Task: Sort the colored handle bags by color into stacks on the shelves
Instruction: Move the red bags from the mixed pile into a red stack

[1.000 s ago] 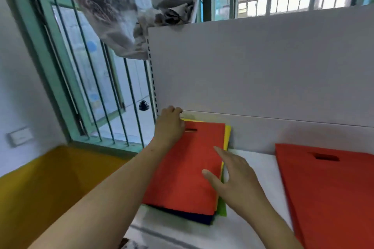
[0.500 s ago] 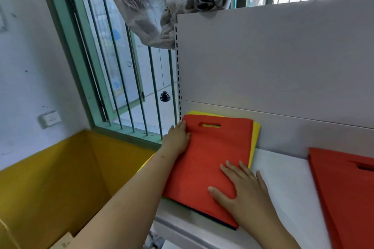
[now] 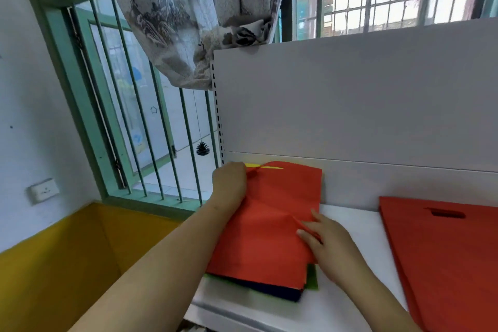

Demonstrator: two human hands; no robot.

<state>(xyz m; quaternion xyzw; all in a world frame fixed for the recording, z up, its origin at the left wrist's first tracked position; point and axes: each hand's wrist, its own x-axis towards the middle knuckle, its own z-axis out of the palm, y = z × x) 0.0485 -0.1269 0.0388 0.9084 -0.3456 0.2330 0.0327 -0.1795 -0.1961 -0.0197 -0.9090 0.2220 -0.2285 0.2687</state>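
Two hands work the top red bag (image 3: pixel 269 226) of a mixed pile at the white shelf's (image 3: pixel 350 302) nine o'clock end: left hand (image 3: pixel 229 185) grasps its handle corner, right hand (image 3: pixel 327 244) pinches its three o'clock edge. Another red bag (image 3: pixel 444 256) lies at three o'clock.

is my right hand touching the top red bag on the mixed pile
Touching. The head view shows the right hand pinching a raised fold of the top red bag.
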